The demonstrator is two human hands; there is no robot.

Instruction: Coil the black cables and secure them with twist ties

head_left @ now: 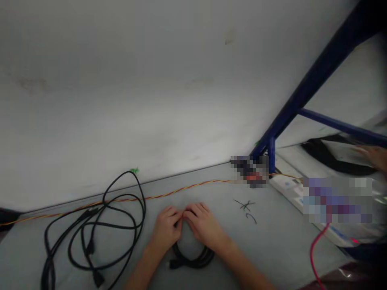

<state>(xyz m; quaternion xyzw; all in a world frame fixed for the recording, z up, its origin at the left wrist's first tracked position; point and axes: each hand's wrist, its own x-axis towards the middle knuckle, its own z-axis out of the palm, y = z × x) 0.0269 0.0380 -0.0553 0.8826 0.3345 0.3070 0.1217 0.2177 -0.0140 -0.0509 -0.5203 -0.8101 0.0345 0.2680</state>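
A black cable (pixel 198 264) lies in a small coil on the grey tabletop, its connector end pointing left. My left hand (pixel 167 225) is closed at the upper left of this coil, and the cable runs up into its fingers. My right hand (pixel 204 225) is closed too, above the coil's right side. Thumbs and fingertips of both hands meet in a pinch; whatever sits between the tips is hidden. Several short thin black strips (pixel 246 205) lie on the table to the right of my hands.
Loose black cables (pixel 104 229) with plugs spread across the left. A twisted red-yellow wire (pixel 181 189) runs along the back by the white wall (pixel 121 100). At right stand a blue frame (pixel 290 104), a red cable (pixel 313 249) and another person's hand (pixel 376 157).
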